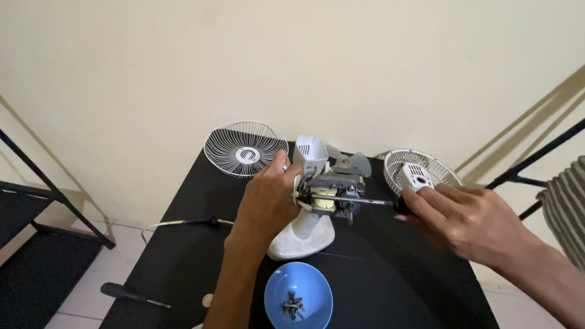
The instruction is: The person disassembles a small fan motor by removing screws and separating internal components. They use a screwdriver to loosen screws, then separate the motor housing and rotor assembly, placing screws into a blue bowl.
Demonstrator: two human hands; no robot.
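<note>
Item: small fan motor (pixel 332 194) on white stand (pixel 303 234), mid black table (pixel 183 256). My left hand (pixel 265 204) clasps it; my right hand (pixel 466 219) grips, apparently, a screwdriver (pixel 365 200) touching the motor.

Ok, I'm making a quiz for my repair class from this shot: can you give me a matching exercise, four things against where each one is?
Things:
1. blue bowl
2. fan motor
3. spare screwdriver
4. front grille

Places:
A. leaning at the table's far left corner
B. gripped by the left hand
C. near table edge, with screws inside
D. lying by the table's near left edge

Pairs: 1-C, 2-B, 3-D, 4-A
</note>
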